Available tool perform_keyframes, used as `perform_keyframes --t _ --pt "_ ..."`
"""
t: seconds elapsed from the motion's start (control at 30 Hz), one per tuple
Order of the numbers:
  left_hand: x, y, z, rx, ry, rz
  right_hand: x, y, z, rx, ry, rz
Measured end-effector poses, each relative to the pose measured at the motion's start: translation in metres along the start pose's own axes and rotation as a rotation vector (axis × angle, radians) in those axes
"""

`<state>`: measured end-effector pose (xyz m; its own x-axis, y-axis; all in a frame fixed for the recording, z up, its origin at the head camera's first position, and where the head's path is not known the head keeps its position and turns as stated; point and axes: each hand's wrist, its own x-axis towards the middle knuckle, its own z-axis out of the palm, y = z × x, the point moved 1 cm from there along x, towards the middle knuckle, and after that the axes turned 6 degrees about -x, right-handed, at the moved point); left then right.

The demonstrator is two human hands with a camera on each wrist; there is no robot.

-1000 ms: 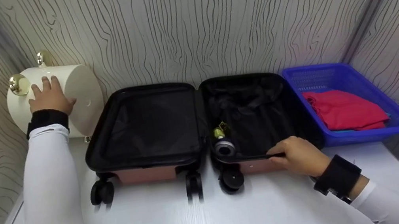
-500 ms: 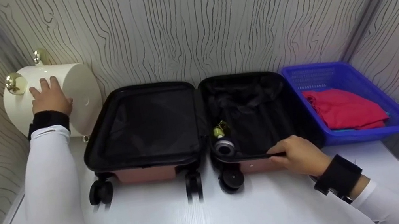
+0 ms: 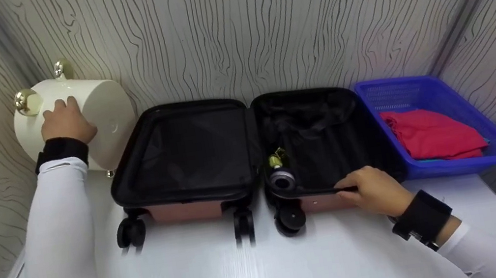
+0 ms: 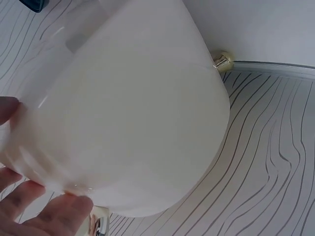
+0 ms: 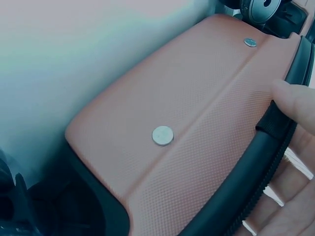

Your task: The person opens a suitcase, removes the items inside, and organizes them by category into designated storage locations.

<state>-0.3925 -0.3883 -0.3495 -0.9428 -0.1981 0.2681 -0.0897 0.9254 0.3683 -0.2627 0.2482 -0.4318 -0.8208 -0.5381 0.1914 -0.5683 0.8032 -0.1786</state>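
In the head view, my left hand (image 3: 67, 120) rests on top of a cream drum-shaped object (image 3: 109, 111) with gold round knobs, at the back left. Its fingers are spread and slightly bent, and the left wrist view shows the fingertips (image 4: 78, 204) against the glossy surface. My right hand (image 3: 373, 191) grips the front rim of the right half of an open suitcase (image 3: 185, 212). Close up in the right wrist view, the thumb (image 5: 295, 98) presses the black zipper edge (image 5: 246, 172) beside the pink shell (image 5: 177, 113), with the fingers on the inner side.
Right of the suitcase stands a blue basket (image 3: 472, 108) with folded red cloth (image 3: 431, 135) in it. A small grey round object (image 3: 282, 179) and a yellow-green item (image 3: 275, 161) lie in the suitcase's right half. Black wheels (image 3: 131, 232) stick out in front. A patterned wall (image 3: 191, 33) rises behind.
My left fingers have drawn in and bent a little on the cream object. The head view has shifted slightly. My right hand keeps its hold on the suitcase rim.
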Motion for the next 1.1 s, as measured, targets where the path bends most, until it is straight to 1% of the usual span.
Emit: perform_keyframes --t 0.13,0.3,0.37,0.47,0.57,0.67,0.8,0.93,1.03,1.1 --pt "0.003 0.000 0.003 -0.002 0.033 0.008 0.000 0.000 0.001 0.007 -0.003 0.004" --pt "0.005 -0.003 0.009 -0.033 0.009 -0.003 0.000 -0.001 0.002 0.017 -0.013 0.003" --pt "0.004 -0.005 0.011 -0.033 0.013 -0.008 -0.001 -0.001 0.003 0.023 -0.015 -0.001" --pt "0.002 -0.005 0.013 -0.011 0.029 0.008 -0.001 0.000 0.003 0.022 -0.008 0.000" --pt "-0.001 -0.004 0.013 0.001 0.038 0.025 -0.001 0.001 0.003 0.019 0.003 0.004" --pt "-0.006 -0.001 0.012 0.001 0.052 0.024 0.000 0.001 0.004 0.024 0.008 0.008" --pt "-0.018 0.008 0.014 0.010 0.076 0.010 0.000 0.001 0.005 0.028 0.006 0.010" --pt "-0.039 0.025 0.017 0.036 0.119 0.003 0.001 0.000 0.004 0.020 -0.007 0.012" --pt "-0.055 0.039 0.016 0.068 0.153 0.007 0.001 0.001 0.003 0.013 -0.011 0.016" --pt "-0.063 0.047 0.015 0.089 0.167 0.011 0.002 0.001 0.003 0.015 -0.007 0.017"
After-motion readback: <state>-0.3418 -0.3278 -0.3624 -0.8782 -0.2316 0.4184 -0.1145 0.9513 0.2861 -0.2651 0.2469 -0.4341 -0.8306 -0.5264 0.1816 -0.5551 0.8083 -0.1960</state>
